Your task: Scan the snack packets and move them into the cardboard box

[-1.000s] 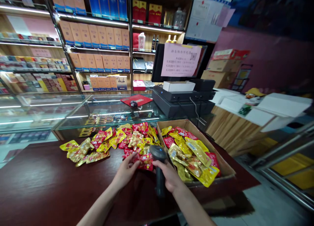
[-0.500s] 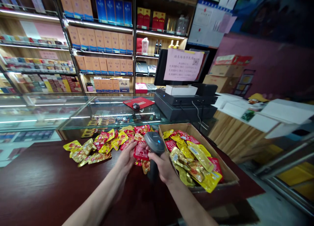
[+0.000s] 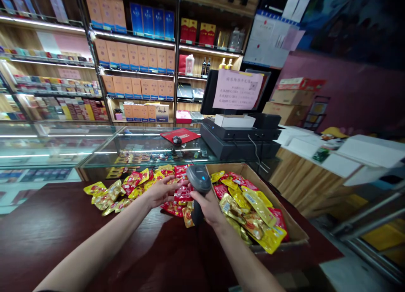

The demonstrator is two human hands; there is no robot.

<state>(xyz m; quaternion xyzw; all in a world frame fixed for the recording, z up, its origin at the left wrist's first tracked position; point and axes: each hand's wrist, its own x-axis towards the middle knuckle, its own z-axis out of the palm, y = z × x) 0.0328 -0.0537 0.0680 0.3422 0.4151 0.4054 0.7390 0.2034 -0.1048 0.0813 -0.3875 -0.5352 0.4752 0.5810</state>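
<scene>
A dark barcode scanner (image 3: 198,180) with a small blue light stands upright in my right hand (image 3: 210,207), its fingers wrapped round the handle. My left hand (image 3: 160,191) reaches in from the left, fingers stretched and apart, tips at a red snack packet (image 3: 183,193). That packet lies between my two hands, close by the scanner; whether my right fingers also touch it I cannot tell. Beneath and behind spreads a loose pile of red, yellow and gold snack packets (image 3: 109,193) on the dark table (image 3: 95,233).
An open cardboard box (image 3: 299,238) with many similar packets stands right of my hands. Behind are a glass counter (image 3: 142,150), a mouse (image 3: 176,139) on a red mat, and a monitor (image 3: 209,93) above a black cash drawer (image 3: 240,148). Stocked shelves line the back.
My left hand has shifted slightly left and its fingers have spread from around the red packet. My right hand still grips the scanner in nearly the same place.
</scene>
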